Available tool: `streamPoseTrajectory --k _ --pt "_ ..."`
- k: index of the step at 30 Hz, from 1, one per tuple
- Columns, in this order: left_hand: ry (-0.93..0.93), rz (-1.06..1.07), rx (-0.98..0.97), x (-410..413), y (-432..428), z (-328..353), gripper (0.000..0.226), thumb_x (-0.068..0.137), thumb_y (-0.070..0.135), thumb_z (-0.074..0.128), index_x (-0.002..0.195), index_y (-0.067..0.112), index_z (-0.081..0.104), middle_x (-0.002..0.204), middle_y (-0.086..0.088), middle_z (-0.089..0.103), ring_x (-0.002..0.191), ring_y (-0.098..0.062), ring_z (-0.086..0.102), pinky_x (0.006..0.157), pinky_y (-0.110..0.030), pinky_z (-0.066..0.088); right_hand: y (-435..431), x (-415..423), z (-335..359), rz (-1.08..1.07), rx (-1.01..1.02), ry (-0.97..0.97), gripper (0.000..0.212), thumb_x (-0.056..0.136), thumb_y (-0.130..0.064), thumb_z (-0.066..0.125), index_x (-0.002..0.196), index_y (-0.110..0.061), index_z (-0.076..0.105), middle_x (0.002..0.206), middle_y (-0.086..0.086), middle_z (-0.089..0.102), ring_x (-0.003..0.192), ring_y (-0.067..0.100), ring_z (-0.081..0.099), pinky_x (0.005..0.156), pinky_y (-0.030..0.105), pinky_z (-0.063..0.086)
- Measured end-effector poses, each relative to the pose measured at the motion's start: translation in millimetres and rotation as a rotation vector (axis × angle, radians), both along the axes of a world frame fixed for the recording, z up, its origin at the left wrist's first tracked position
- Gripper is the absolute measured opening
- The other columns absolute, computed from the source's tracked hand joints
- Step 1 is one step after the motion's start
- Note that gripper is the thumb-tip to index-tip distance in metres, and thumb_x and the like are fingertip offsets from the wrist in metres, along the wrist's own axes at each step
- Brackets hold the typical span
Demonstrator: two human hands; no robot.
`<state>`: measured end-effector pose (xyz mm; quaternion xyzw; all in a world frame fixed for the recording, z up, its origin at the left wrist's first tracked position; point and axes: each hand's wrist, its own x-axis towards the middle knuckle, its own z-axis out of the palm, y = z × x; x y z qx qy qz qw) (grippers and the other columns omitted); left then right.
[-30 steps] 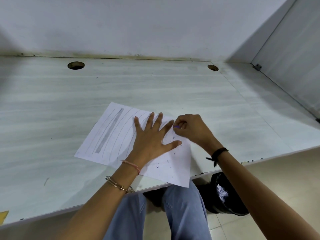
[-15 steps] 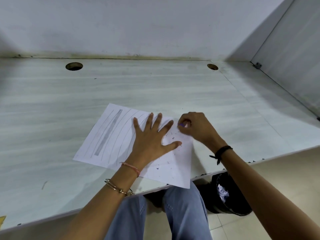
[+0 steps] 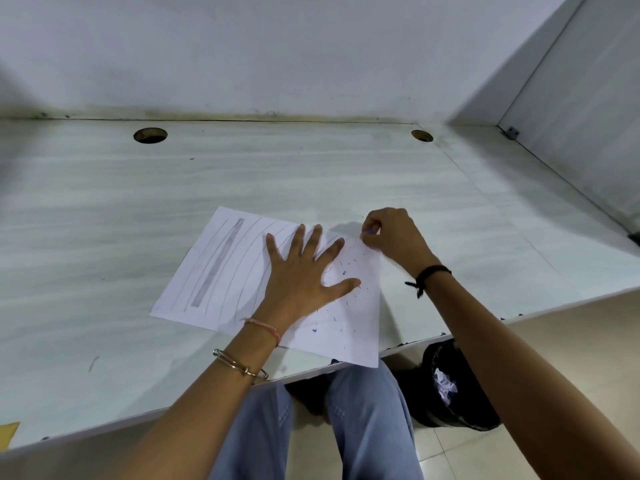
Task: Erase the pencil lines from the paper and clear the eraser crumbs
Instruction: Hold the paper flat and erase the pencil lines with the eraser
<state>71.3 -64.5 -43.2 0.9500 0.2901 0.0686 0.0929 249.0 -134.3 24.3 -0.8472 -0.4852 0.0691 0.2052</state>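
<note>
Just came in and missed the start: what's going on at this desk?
A seated person is erasing pencil lines off a paper on the desk. The left hand lies flat on the sheet, fingers spread, pinning it. The right hand pinches a small purple eraser at the sheet's far right corner. Eraser crumbs dot the right part; pencil lines remain on the left.

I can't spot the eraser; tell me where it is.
In the head view, right of centre: the purple eraser is pinched in the right hand at the far right corner of the paper.
</note>
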Motion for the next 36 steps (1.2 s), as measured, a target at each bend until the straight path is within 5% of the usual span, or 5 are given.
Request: streamPoseTrajectory --k 6,12,17,21,36 --pt "0.013 -0.011 0.012 0.8 -0.3 -0.7 0.086 0.079 0.085 0.011 0.153 0.044 0.000 0.164 -0.001 -0.009 0.149 -0.026 -0.013 0.107 -0.072 -0.011 -12.1 -37.1 -0.2 0.225 0.043 0.004 0.001 0.077 -0.010 0.068 0.077 -0.010 0.068 0.075 0.001 0.063 0.067 0.008 0.050 0.063 0.019 0.036" --pt "0.024 -0.003 0.009 0.5 0.2 1.7 0.089 0.076 0.087 0.011 0.153 0.044 0.002 0.164 0.000 -0.009 0.150 -0.026 -0.012 0.108 -0.071 -0.011 6.5 -7.7 6.2 0.038 -0.052 -0.103 0.009 0.079 -0.002 0.060 0.083 0.000 0.068 0.080 0.009 0.063 0.079 0.024 0.059 0.066 0.029 0.043" --pt "0.023 -0.010 0.017 0.8 -0.7 0.7 0.088 0.077 0.086 0.011 0.153 0.043 0.000 0.164 -0.001 -0.009 0.149 -0.027 -0.013 0.108 -0.071 -0.012 -11.4 -35.0 1.6 0.246 -0.047 -0.027 0.003 0.078 -0.008 0.066 0.080 -0.007 0.068 0.081 0.008 0.065 0.075 0.018 0.056 0.067 0.025 0.043" --pt "0.028 0.001 0.013 0.7 0.1 1.1 0.088 0.078 0.087 0.011 0.153 0.044 0.000 0.163 0.000 -0.011 0.149 -0.026 -0.014 0.108 -0.070 -0.012 -1.7 -10.7 0.6 0.064 -0.036 -0.051 0.007 0.081 -0.006 0.063 0.084 -0.003 0.068 0.086 0.011 0.066 0.080 0.023 0.060 0.059 0.023 0.039" --pt "0.030 -0.004 0.037 0.9 0.0 -0.4 0.092 0.073 0.087 -0.001 0.153 0.042 -0.001 0.164 -0.001 -0.009 0.150 -0.027 -0.012 0.107 -0.071 -0.012 6.8 -31.0 7.3 0.120 0.015 0.000 0.007 0.077 -0.009 0.066 0.079 -0.002 0.067 0.077 0.005 0.065 0.071 0.016 0.055 0.060 0.023 0.042"
